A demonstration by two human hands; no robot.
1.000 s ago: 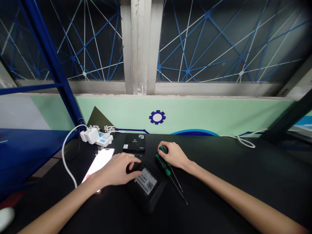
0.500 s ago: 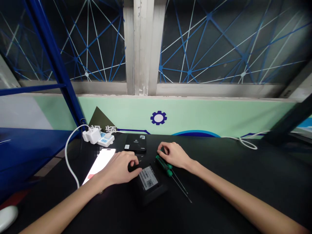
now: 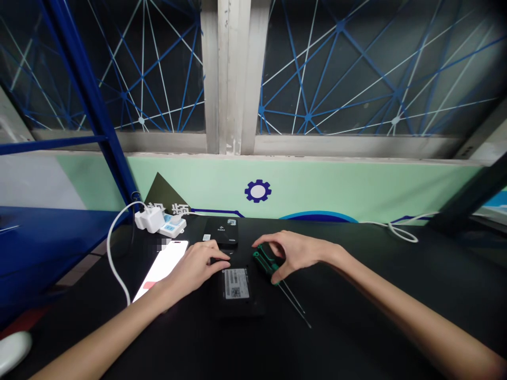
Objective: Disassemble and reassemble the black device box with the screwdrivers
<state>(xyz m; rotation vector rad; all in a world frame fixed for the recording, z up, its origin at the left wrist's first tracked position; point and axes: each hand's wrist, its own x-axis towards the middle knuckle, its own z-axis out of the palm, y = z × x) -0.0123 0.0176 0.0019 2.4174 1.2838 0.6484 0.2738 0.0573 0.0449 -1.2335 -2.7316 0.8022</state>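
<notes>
On the black table (image 3: 356, 306), my left hand (image 3: 196, 266) lies flat, fingertips on the far corner of the box (image 3: 237, 295), gripping nothing. My right hand (image 3: 297, 250) arches half-open over the screwdrivers (image 3: 264, 264); I should pinch one handle squarely, with the box steadied.

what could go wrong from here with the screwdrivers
The two thin green-handled screwdrivers lie side by side under the right hand; lifting one may roll the other. The left hand touches only the far edge of the black box with a white label, so it might slide. That arm could nudge the lit white phone beside it.
</notes>
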